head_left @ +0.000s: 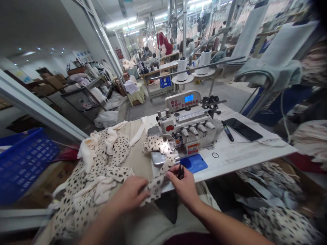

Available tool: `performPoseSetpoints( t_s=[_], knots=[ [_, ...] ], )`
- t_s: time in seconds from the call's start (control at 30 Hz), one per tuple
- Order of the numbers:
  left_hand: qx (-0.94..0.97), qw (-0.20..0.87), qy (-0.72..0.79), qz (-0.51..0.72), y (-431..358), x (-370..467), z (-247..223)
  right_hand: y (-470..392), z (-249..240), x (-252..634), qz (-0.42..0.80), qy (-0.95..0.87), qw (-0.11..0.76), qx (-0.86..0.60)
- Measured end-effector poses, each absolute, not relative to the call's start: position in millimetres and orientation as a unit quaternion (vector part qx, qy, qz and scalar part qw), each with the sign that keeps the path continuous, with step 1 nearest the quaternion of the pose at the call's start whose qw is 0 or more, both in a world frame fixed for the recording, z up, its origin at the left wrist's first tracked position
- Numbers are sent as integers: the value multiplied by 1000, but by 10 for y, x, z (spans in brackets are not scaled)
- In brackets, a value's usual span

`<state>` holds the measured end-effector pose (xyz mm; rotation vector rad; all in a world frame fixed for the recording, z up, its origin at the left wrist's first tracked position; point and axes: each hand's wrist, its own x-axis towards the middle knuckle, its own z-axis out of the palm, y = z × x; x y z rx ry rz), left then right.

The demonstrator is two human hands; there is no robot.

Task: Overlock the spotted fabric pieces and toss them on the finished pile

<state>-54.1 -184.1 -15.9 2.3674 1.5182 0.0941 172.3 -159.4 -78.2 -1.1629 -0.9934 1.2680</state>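
Note:
A strip of cream fabric with dark spots [155,187] runs from the sewing machine [189,124] down toward my lap. My left hand [131,194], slightly blurred, grips the strip's lower end between thumb and curled fingers. Higher up, near the machine's front, my right hand [184,183] pinches the strip's edge and also holds small black snips [181,172], whose points stick up from the fingers. The upper part of the strip curls over the machine's left plate, below the lamp's glow. To the left lies a heap of the same spotted fabric [99,170].
On the white table [230,153] are a black phone [242,129], a cutter [228,132], a black ring [215,155] and a blue tray [195,163]. A blue basket [22,163] stands left. Spotted fabric [281,217] is piled low right. Thread cones [182,69] stand behind the machine.

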Motion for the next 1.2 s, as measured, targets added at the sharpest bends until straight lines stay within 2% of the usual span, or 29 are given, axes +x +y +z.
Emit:
performPoseSetpoints(
  t_s=[0.1,0.3,0.5,0.6,0.73,0.87,0.93,1.03,1.13,1.2],
  knots=[
    [843,118,525,20,-1852,-536,-153,-1668,-765,1704,531,-429,537,-495],
    [847,94,456,255,-2122,-34,-436,-1741,-748,1753,578,-424,518,-466],
    [861,-39,406,302,-2381,494,-859,-1665,-676,1774,601,-404,516,-458],
    [849,0,419,322,-2478,483,-958,-1653,-718,1784,643,-318,551,-427],
    [794,18,442,417,-2621,326,-1121,-1641,-776,1837,719,-220,567,-336],
    [853,79,406,319,-2679,292,-1313,-1591,-862,1862,697,-273,554,-365],
    [890,101,353,271,-2614,323,-1249,-1567,-918,1863,668,-306,561,-380],
    [898,102,325,277,-2356,367,-844,-1550,-983,1863,625,-352,576,-393],
    [861,89,324,381,-1933,391,-298,-1555,-1002,1849,573,-427,567,-409],
    [855,52,328,397,-1635,400,-52,-1567,-993,1833,558,-452,561,-412]
  ],
)
